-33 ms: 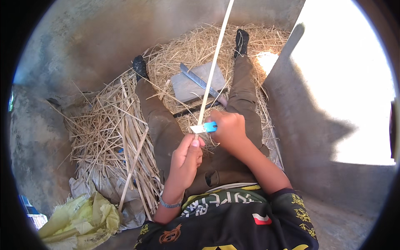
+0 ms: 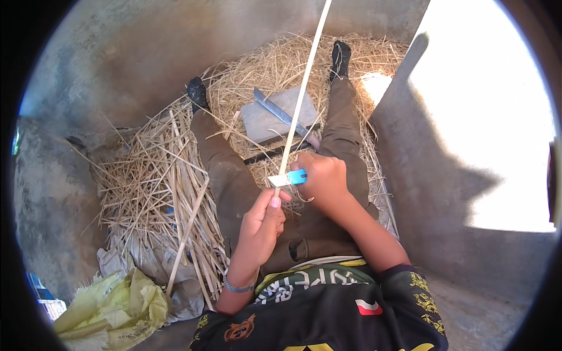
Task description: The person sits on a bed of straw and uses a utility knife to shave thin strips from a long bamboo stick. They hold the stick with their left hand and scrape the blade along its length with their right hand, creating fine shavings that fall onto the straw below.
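Note:
A long, pale bamboo strip slants up and away from my lap, past the top edge of the view. My left hand is closed on its near end, the thumb pressed along it. In my right hand is a blue-handled utility knife, gripped in a fist just above the left hand. Its wide blade lies across the strip and touches it. A thin curled shaving hangs below the right fist. Most of the knife's handle is hidden inside the fingers.
Between my outstretched legs, a machete rests on a grey block. Shavings cover the floor around my feet. Many loose strips are heaped at the left, near a yellow sack. Concrete walls stand close by.

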### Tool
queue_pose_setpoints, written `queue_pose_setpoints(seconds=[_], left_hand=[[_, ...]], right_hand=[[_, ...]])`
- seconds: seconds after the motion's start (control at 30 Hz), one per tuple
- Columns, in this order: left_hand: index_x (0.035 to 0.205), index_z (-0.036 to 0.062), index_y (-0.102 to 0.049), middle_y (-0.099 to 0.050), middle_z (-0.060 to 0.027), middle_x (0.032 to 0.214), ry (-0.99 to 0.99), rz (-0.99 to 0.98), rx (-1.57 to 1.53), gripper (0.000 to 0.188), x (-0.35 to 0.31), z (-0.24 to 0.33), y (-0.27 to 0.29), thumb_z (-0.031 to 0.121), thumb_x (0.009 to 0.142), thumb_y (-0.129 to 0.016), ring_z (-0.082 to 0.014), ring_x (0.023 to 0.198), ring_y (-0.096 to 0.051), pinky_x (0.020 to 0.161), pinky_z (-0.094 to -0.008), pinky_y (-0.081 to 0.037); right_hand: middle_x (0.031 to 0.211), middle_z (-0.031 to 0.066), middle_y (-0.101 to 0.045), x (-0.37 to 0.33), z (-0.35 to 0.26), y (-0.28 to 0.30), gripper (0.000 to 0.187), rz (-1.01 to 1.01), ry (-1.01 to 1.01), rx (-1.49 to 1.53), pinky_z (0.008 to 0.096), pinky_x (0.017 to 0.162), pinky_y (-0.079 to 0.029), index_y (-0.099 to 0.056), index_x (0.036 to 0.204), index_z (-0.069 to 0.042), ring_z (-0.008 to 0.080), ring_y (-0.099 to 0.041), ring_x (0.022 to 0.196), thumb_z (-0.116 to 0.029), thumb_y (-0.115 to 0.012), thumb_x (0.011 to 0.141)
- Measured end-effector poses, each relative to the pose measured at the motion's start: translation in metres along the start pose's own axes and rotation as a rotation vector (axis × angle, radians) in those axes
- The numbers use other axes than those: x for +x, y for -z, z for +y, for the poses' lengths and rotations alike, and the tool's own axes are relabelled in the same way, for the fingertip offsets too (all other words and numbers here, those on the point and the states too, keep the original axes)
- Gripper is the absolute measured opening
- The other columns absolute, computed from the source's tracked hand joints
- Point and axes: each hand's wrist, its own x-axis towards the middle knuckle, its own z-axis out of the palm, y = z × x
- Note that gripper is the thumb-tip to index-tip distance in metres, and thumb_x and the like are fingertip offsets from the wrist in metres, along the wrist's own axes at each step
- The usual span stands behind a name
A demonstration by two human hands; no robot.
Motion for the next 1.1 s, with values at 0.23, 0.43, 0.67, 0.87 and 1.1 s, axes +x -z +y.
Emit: queue_pose_setpoints(seconds=[0.23, 0.43, 0.67, 0.87, 1.1], left_hand=[[0.101, 0.007, -0.051, -0.04, 0.0046, 0.072, 0.159, -0.021, -0.186, 0.025, -0.023, -0.03, 0.016, 0.027, 0.11, -0.04, -0.0027, 0.062, -0.034, 0.054, -0.0191, -0.03], [0.094, 0.0073, -0.049, -0.04, 0.0057, 0.068, -0.107, 0.2, 0.201, 0.025, -0.015, -0.036, 0.013, 0.026, 0.109, -0.042, -0.0023, 0.058, -0.032, 0.052, -0.0205, -0.03], [0.096, 0.001, -0.052, -0.054, -0.0155, 0.066, -0.271, 0.344, 0.529, 0.018, -0.011, -0.034, 0.003, 0.015, 0.105, -0.046, -0.0265, 0.054, -0.055, 0.055, -0.0375, -0.043], [0.096, 0.002, -0.051, -0.054, -0.0188, 0.065, -0.29, 0.352, 0.565, 0.017, -0.003, -0.023, -0.005, 0.016, 0.105, -0.045, -0.0378, 0.055, -0.056, 0.054, -0.0423, -0.043], [0.096, 0.0047, -0.052, -0.054, -0.0224, 0.064, -0.177, 0.315, 0.597, 0.017, -0.021, -0.036, -0.004, 0.018, 0.105, -0.046, -0.0452, 0.061, -0.059, 0.053, -0.048, -0.041]], right_hand=[[0.064, 0.0102, -0.066, -0.002, 0.005, -0.002, 0.012, -0.052, -0.029, -0.101, 0.0453, 0.052, -0.051, -0.064, 0.075, -0.011, 0.0324, -0.066, 0.056, -0.018, -0.073, 0.071], [0.066, 0.0113, -0.067, -0.018, -0.009, -0.026, 0.009, -0.122, 0.011, 0.024, 0.0421, 0.052, -0.05, -0.065, 0.074, -0.012, 0.0319, -0.066, 0.058, -0.015, -0.072, 0.072], [0.057, 0.0057, -0.056, 0.011, 0.001, -0.026, 0.016, 0.19, 0.191, -0.176, 0.0381, 0.045, -0.045, -0.055, 0.065, -0.012, 0.0262, -0.058, 0.048, -0.012, -0.068, 0.072], [0.057, 0.0048, -0.057, 0.022, 0.007, -0.029, 0.012, 0.232, 0.2, -0.226, 0.0383, 0.051, -0.047, -0.056, 0.069, -0.01, 0.0243, -0.062, 0.054, -0.013, -0.068, 0.073], [0.067, 0.0174, -0.066, 0.088, 0.101, 0.036, 0.025, 0.615, -0.634, -0.054, 0.0447, 0.064, -0.052, -0.064, 0.074, -0.001, 0.0321, -0.067, 0.062, -0.023, -0.064, 0.085]])
